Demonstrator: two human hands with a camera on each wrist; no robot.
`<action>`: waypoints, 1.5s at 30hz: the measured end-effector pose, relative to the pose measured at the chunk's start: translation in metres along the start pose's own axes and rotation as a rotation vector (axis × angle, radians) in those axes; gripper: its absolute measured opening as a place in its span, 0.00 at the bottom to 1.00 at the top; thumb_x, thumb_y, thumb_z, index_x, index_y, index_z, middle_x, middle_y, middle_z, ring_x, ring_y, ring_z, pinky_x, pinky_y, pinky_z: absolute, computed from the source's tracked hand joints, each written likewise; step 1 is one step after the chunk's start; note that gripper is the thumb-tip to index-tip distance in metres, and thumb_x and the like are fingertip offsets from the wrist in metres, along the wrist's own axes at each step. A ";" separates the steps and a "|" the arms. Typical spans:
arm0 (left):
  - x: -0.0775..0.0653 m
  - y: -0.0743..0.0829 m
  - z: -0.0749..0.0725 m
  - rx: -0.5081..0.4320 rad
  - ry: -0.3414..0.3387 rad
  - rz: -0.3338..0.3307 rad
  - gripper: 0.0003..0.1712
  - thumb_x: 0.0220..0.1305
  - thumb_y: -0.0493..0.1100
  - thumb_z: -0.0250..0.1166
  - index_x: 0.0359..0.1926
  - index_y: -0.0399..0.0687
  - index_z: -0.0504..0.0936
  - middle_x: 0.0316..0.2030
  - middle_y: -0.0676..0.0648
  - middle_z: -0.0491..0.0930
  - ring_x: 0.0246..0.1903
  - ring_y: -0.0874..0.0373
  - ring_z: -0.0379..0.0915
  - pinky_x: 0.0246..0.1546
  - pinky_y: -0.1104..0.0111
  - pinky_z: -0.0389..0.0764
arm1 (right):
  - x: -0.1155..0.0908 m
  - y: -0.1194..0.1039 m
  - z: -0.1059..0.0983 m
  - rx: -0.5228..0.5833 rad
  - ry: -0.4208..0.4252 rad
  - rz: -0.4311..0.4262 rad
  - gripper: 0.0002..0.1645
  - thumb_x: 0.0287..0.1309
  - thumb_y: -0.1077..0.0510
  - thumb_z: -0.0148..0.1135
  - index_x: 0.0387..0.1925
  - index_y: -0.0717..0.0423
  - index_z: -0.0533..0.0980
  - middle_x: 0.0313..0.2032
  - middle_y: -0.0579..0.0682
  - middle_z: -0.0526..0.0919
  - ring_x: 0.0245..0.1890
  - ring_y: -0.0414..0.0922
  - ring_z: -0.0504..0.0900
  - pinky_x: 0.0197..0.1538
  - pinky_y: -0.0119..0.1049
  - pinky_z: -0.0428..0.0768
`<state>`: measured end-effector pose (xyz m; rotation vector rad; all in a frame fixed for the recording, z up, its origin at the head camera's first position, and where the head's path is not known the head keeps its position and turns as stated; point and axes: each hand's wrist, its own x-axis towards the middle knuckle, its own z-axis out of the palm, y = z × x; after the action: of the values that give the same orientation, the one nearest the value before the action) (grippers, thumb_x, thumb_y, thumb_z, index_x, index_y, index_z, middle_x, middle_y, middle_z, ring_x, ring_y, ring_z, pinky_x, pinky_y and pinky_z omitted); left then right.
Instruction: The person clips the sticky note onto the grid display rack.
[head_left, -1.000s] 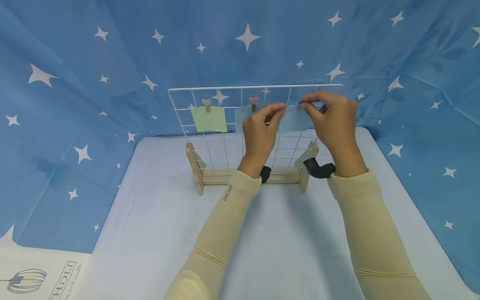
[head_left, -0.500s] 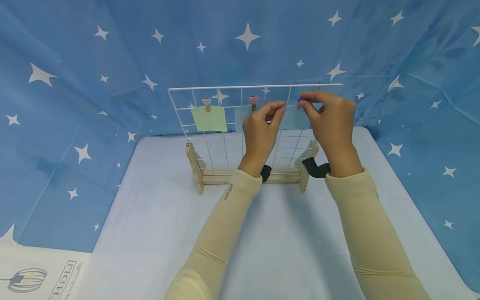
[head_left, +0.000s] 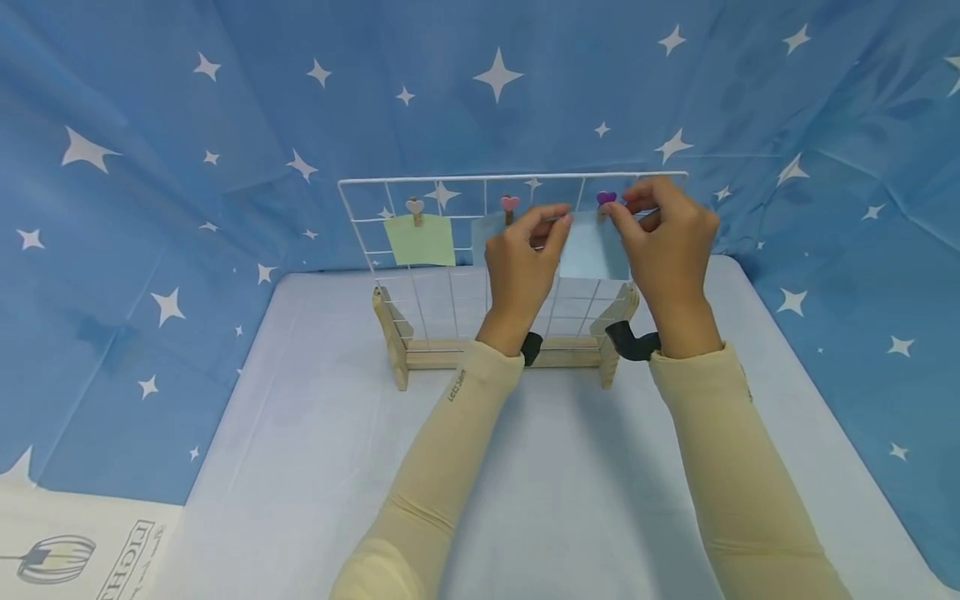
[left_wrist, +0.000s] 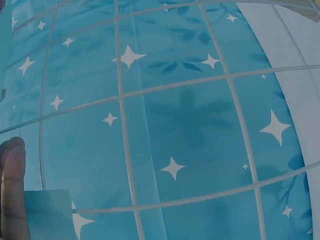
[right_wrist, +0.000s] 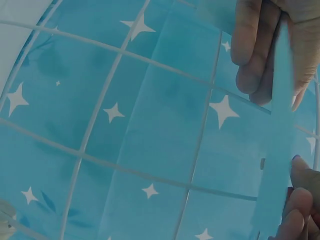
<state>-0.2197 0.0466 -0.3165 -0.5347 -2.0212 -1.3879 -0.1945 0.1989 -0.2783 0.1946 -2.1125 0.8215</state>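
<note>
A white wire grid (head_left: 512, 176) stands upright in a wooden base. At its right side hangs a light blue sheet of paper (head_left: 596, 248), with a clip bearing a purple heart (head_left: 606, 197) at its top edge. My left hand (head_left: 522, 271) pinches the sheet near its upper left corner. Close beside the purple heart is my right hand (head_left: 671, 250), thumb and forefinger apart; whether the thumb still touches the clip cannot be told. The right wrist view shows the sheet nearly edge-on between left-hand fingers (right_wrist: 250, 45) and right-hand fingers (right_wrist: 300, 200).
Left on the grid, a green sheet (head_left: 420, 241) hangs from a clip with a white heart (head_left: 414, 205). A second blue sheet (head_left: 480, 237), under a pink-heart clip (head_left: 510, 203), is partly hidden by my left hand. The wooden base (head_left: 431, 360) rests on a white-covered table (head_left: 300, 467).
My right thumb and forefinger have moved apart and slightly right, uncovering the purple heart. The sheet's lower edge now hangs lower and looks brighter. My left hand has stayed in place.
</note>
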 end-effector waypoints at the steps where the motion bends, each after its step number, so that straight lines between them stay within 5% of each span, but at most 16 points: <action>1: 0.000 -0.001 0.000 -0.002 0.004 0.003 0.11 0.70 0.44 0.65 0.47 0.44 0.87 0.36 0.47 0.88 0.34 0.63 0.85 0.38 0.80 0.80 | -0.001 0.001 0.000 0.009 -0.001 0.003 0.18 0.61 0.53 0.70 0.39 0.66 0.81 0.35 0.59 0.88 0.22 0.54 0.81 0.33 0.16 0.66; 11: -0.006 -0.005 -0.009 0.120 0.060 0.132 0.12 0.69 0.45 0.64 0.46 0.45 0.88 0.29 0.49 0.88 0.25 0.63 0.84 0.30 0.81 0.77 | -0.015 0.012 0.005 0.139 0.073 -0.077 0.13 0.57 0.59 0.73 0.40 0.65 0.83 0.35 0.57 0.87 0.28 0.54 0.85 0.41 0.15 0.72; 18: -0.020 -0.009 -0.025 0.285 0.127 0.237 0.12 0.68 0.47 0.61 0.45 0.50 0.88 0.30 0.52 0.88 0.26 0.62 0.84 0.15 0.73 0.69 | -0.032 0.026 0.003 0.149 0.113 -0.118 0.12 0.59 0.58 0.67 0.40 0.63 0.84 0.40 0.58 0.86 0.42 0.56 0.81 0.50 0.35 0.74; 21: -0.028 -0.010 -0.033 0.319 0.143 0.245 0.13 0.68 0.48 0.61 0.45 0.50 0.88 0.33 0.52 0.89 0.29 0.61 0.84 0.18 0.71 0.72 | -0.038 0.030 0.000 0.154 0.118 -0.118 0.16 0.58 0.55 0.64 0.42 0.62 0.84 0.45 0.58 0.85 0.50 0.57 0.79 0.56 0.43 0.73; 26: -0.041 -0.009 -0.049 0.329 0.141 0.227 0.16 0.68 0.51 0.61 0.48 0.50 0.88 0.41 0.50 0.88 0.42 0.55 0.83 0.43 0.62 0.80 | -0.049 0.035 -0.006 0.123 0.082 -0.122 0.22 0.59 0.53 0.60 0.51 0.62 0.81 0.56 0.58 0.81 0.60 0.57 0.73 0.64 0.51 0.67; 32: -0.064 -0.013 -0.073 0.362 0.067 0.183 0.24 0.70 0.55 0.57 0.57 0.47 0.83 0.58 0.45 0.80 0.62 0.47 0.71 0.64 0.52 0.65 | -0.065 0.043 -0.014 0.030 -0.046 -0.126 0.36 0.63 0.45 0.55 0.67 0.60 0.69 0.70 0.57 0.67 0.71 0.55 0.62 0.72 0.56 0.56; 38: -0.086 -0.026 -0.098 0.476 -0.006 0.115 0.39 0.71 0.67 0.49 0.70 0.46 0.72 0.71 0.41 0.65 0.73 0.42 0.53 0.70 0.41 0.48 | -0.078 0.055 -0.024 -0.025 -0.140 -0.093 0.46 0.66 0.30 0.49 0.74 0.55 0.61 0.76 0.56 0.55 0.77 0.57 0.46 0.74 0.59 0.36; 45: -0.111 -0.041 -0.126 0.631 -0.124 -0.010 0.50 0.66 0.79 0.41 0.78 0.54 0.55 0.78 0.42 0.45 0.77 0.43 0.34 0.70 0.39 0.37 | -0.100 0.068 -0.043 -0.145 -0.271 0.032 0.51 0.64 0.24 0.42 0.79 0.45 0.49 0.79 0.51 0.40 0.78 0.56 0.31 0.69 0.65 0.22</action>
<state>-0.1324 -0.0836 -0.3896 -0.3282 -2.4033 -0.6625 -0.1300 0.2637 -0.3688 0.2044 -2.4254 0.6875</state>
